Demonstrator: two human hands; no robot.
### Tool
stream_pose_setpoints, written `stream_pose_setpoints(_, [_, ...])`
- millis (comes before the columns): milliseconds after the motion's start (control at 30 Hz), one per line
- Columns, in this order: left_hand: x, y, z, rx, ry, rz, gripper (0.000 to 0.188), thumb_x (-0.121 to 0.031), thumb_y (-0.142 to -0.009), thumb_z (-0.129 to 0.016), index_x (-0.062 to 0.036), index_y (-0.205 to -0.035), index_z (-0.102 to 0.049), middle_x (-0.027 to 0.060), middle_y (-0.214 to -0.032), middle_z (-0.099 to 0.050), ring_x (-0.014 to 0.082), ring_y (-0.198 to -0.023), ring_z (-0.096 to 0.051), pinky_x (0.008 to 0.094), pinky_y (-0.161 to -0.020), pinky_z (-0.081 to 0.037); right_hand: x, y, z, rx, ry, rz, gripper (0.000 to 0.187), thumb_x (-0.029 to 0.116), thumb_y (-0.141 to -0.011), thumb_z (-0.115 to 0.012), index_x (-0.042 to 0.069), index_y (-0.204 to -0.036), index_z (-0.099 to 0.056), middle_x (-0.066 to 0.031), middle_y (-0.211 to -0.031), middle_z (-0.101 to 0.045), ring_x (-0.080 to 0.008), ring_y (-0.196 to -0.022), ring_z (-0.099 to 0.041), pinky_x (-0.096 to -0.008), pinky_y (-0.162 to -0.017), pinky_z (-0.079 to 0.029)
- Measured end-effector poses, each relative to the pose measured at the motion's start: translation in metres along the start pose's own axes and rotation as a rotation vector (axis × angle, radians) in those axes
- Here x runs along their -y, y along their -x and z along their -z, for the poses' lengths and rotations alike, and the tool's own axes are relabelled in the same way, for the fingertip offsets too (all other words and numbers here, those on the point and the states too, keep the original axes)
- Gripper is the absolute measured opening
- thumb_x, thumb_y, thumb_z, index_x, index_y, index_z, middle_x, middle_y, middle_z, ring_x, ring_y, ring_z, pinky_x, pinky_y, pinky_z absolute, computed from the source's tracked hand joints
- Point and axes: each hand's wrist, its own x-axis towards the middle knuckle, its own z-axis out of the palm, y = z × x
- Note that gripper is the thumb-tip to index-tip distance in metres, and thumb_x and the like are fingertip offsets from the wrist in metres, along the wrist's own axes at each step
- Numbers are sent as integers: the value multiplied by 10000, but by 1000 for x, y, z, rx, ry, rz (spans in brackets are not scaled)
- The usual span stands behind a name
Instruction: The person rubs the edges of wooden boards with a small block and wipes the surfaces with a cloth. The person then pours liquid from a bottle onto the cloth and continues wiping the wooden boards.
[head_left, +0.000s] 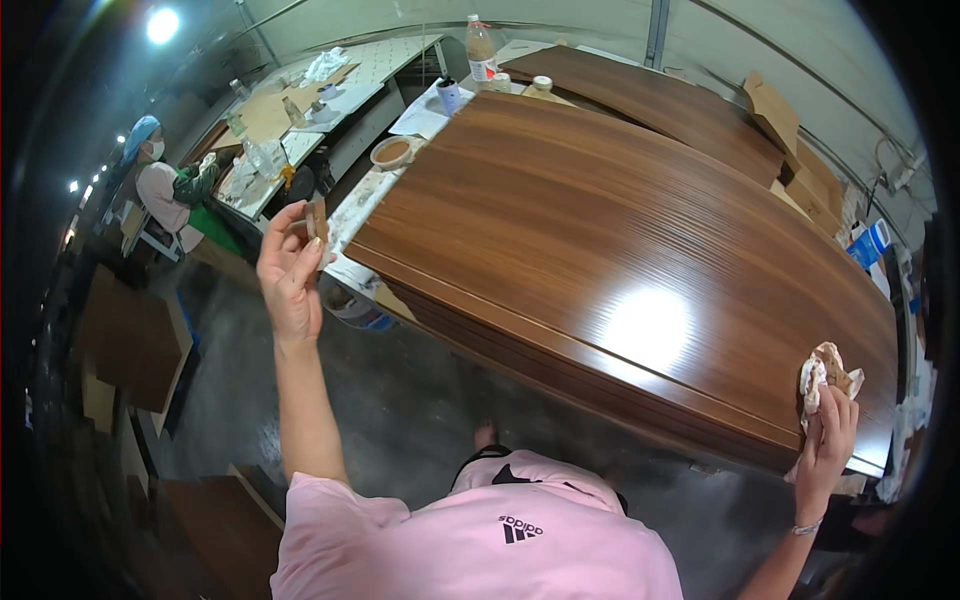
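A glossy brown wood-grain panel (560, 220) lies in front of me, on top of a stack of similar panels. My left hand (293, 275) is raised beyond the panel's left corner. Its thumb and fingers pinch a small flat scraper (317, 225) smeared with brown. At the panel's right end, my right hand (828, 440) grips a crumpled white rag (815, 385) stained with brown. The rag appears to rest on the panel near its front right corner. My fingers partly hide it. A round tub of brown paste (391, 153) stands just past the panel's left edge.
Bottles, including a clear plastic one (480, 50), and small jars stand behind the panel. Another brown panel (650, 100) and cardboard (800, 165) lie beyond. At the far left, a co-worker (170, 190) sits by a cluttered bench (385, 60). Boards (130, 345) stand at lower left.
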Motion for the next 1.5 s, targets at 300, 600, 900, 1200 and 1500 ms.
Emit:
stream_pose_setpoints(300, [-21,170,-181,-17,-843,-237,502,11,-777,-725,-47,-1271,-658,45,-1008,-628,137,-831,-560,257,-715,-484,-203,-8,17,213,-64,103,384,-43,-901,-542,10,-1279,-587,-164,-1279,-564,-343,-1205,-528,-385,-1056,-402])
stream_pose_setpoints(600, [18,213,-207,-147,-986,-348,490,22,-763,-728,-120,-1231,-718,99,-864,-555,274,-750,-570,393,-682,-491,-238,22,-32,38,-130,164,348,-37,-930,-537,8,-1270,-599,-139,-1269,-571,-318,-1193,-524,-378,-1050,-401])
stream_pose_setpoints(900, [5,286,-296,89,-703,-471,377,-13,-769,-756,-86,-1139,-762,78,-794,-571,259,-680,-552,369,-604,-478,-233,21,-38,-5,-133,152,304,-29,-915,-559,-1,-1213,-611,-141,-1235,-590,-322,-1159,-535,-374,-1022,-418])
stream_pose_setpoints(1200, [8,239,-242,43,-920,-373,486,95,-745,-706,-34,-1214,-716,75,-855,-556,204,-744,-544,321,-679,-477,-222,22,-36,-37,-141,141,307,-14,-879,-591,17,-1182,-626,-133,-1162,-606,-323,-1084,-561,-374,-918,-483])
stream_pose_setpoints(1500, [-6,273,-300,252,-697,-446,516,110,-725,-732,-61,-1211,-724,45,-863,-554,184,-755,-536,288,-689,-454,-221,21,-33,-125,-81,156,212,60,-875,-638,67,-1086,-667,-87,-1107,-650,-326,-1050,-594,-396,-893,-490])
